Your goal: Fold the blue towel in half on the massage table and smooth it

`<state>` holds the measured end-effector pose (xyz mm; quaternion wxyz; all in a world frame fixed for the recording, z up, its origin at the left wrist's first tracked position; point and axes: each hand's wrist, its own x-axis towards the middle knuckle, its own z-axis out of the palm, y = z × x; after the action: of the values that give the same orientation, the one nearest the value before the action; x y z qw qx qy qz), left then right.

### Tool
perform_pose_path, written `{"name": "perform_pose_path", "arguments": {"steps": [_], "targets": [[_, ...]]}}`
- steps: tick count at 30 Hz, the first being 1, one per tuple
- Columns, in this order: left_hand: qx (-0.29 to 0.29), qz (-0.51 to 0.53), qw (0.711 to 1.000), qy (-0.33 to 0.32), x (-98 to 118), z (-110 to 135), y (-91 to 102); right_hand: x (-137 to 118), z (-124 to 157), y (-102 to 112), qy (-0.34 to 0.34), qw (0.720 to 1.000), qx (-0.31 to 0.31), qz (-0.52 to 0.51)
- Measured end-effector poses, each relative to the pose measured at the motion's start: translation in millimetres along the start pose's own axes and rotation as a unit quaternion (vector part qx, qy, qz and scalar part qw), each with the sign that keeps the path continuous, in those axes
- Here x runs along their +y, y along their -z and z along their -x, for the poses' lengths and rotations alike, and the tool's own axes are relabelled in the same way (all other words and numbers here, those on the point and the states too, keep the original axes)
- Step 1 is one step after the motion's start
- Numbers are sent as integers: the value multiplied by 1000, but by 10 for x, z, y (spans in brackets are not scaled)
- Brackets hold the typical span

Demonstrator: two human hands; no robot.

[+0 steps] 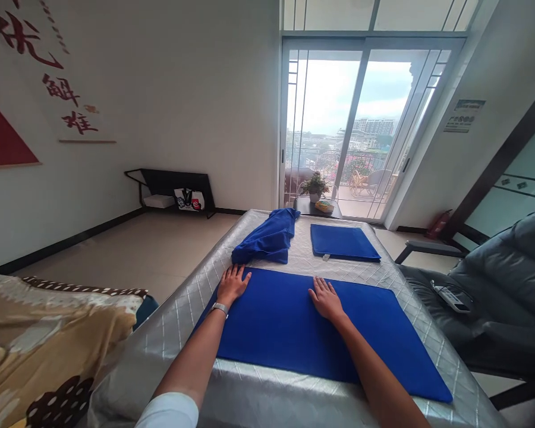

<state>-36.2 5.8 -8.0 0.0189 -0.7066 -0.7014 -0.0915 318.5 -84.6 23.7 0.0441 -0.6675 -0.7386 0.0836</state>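
Note:
A large blue cloth (294,333) lies spread flat on a silver quilted bed cover (258,398). My left hand (232,284) rests open and flat on the cloth's far left corner, a watch on its wrist. Flat on the cloth's far edge near the middle lies my right hand (325,299), fingers stretched out. Beyond my left hand sits a crumpled blue cloth (267,239). A small folded blue cloth (342,242) lies flat beyond my right hand.
A dark leather armchair (494,279) with a remote on its arm stands right of the bed. A patterned brown blanket (40,351) lies at the left. Behind the bed are a potted plant (314,187) on a small table and sliding glass doors (352,131).

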Motion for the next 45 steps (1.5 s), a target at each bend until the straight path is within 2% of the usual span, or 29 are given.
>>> {"name": "perform_pose_path", "arguments": {"steps": [3,9,11,14,23,25,27,29,30,33,35,36,38,40,42,45], "targets": [[4,3,1000,2,1,10,6,472,115,58,-38,999,0,19],[-1,2,1000,9,1,8,14,1704,491,148,-175,982,19,68],[-1,6,1000,10,-2,6,12,1966,588,159,-214,974,30,64],[-1,11,1000,13,8,21,33,2105,652,165,-236,970,42,50],[-42,14,999,28,75,-47,291,2074,621,144,-225,972,62,37],[-24,9,999,28,225,-79,326,2079,621,147,-227,971,64,32],[-2,8,1000,8,511,-66,320,2073,623,155,-230,971,65,28],[9,22,998,-56,920,9,268,2063,626,163,-231,971,65,25],[8,38,993,-109,1150,69,227,2059,628,165,-230,971,64,25],[-5,88,968,-235,1790,279,81,2056,633,162,-228,971,65,26],[-15,104,956,-275,2050,380,1,2064,632,150,-229,971,66,27],[-23,107,953,-282,2105,405,-24,2071,630,143,-230,971,67,28],[-45,106,955,-275,2051,401,-41,2087,624,129,-232,970,68,28],[-62,96,963,-245,1793,345,-19,2104,618,119,-232,970,71,27],[-65,79,974,-201,1377,266,28,2117,614,116,-230,970,71,26],[-63,46,990,-119,635,163,111,2128,612,118,-226,971,73,28]]}}
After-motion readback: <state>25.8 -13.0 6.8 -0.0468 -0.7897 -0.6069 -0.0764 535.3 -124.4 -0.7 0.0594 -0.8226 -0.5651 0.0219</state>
